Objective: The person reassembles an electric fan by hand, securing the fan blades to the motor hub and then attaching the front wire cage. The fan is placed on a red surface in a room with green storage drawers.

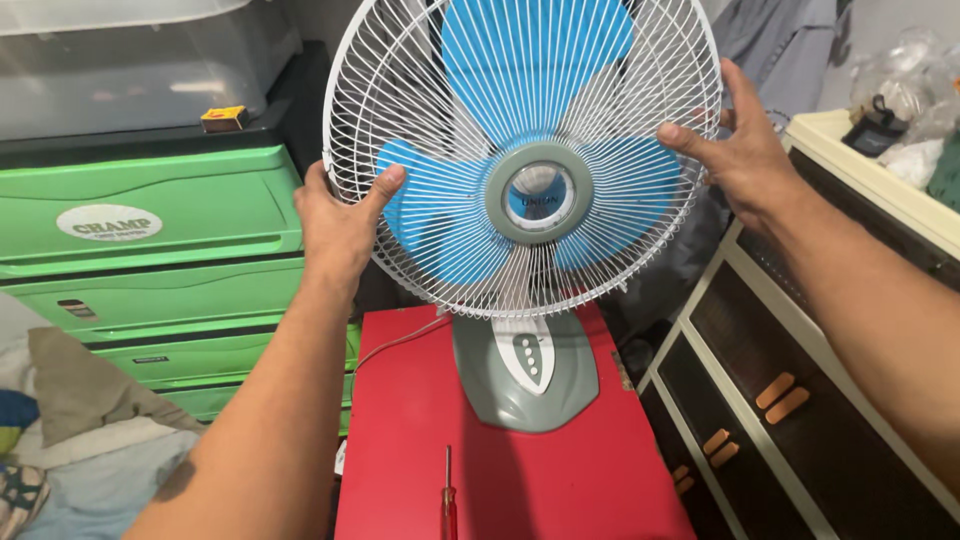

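On the red table point(420, 420), centre frame: desk fan with white wire front guard point(450, 120), blue plastic blades and grey base point(525, 375). Left hand point(335, 225) and right hand point(745, 150) grip opposite rim edges, fingers clamped on the guard. Looks like the guard-handling step; next move needs an even two-sided pull. Red-handled screwdriver point(449, 505) lies in front. Green plastic drawers point(150, 250) left, dark cabinet point(800, 420) right.
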